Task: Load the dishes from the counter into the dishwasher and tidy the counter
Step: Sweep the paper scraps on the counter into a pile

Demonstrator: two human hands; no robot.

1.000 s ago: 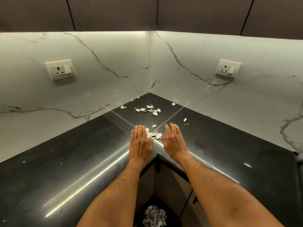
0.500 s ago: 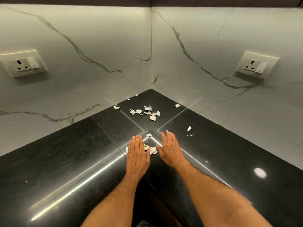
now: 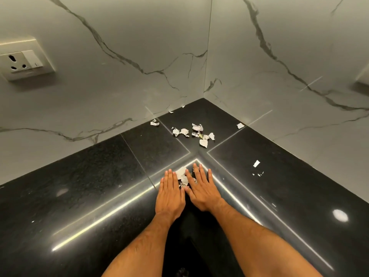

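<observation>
Pressing hands: left hand [image 3: 170,193] and right hand [image 3: 201,190] lie flat on the black counter [image 3: 79,196], fingers straight and together, gripping nothing
Between the hands: a small heap of torn paper scraps [image 3: 182,176] sits penned by the two hands, touching the inner fingers of both
Far scraps: a loose cluster of crumpled paper bits [image 3: 196,133] lies near the back corner, well apart from the hands
Stray pieces: a single white scrap [image 3: 256,163] lies to the right, another [image 3: 240,125] just beside the right wall
Walls: marble backsplash [image 3: 139,37] with a socket [image 3: 22,60] at left
</observation>
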